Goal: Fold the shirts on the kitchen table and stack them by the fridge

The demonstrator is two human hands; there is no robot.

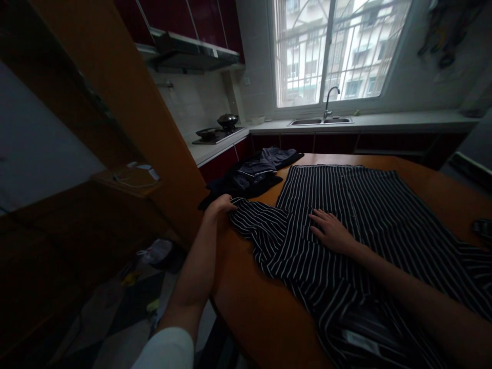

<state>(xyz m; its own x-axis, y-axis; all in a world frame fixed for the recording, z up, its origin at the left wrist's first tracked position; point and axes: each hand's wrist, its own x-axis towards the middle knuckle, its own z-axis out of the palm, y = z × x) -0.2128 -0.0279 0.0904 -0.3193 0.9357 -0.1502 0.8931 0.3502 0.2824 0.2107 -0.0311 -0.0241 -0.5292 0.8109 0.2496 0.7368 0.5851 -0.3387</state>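
Note:
A black shirt with thin white stripes point(361, 205) lies spread across an orange-brown wooden table point(265, 318). My left hand point(222, 204) is closed on the end of the shirt's left sleeve point(265, 225) near the table's left edge. My right hand point(331, 230) lies flat with fingers spread on the middle of the shirt, pressing it down. My right forearm runs over the lower part of the garment.
A heap of dark clothes point(257, 171) sits at the table's far left corner. Behind are a counter with a sink and tap point(321, 120), a hob with pans point(217, 132) and a barred window point(330, 48). A dark object point(483, 228) lies at the right edge. Litter covers the floor at left.

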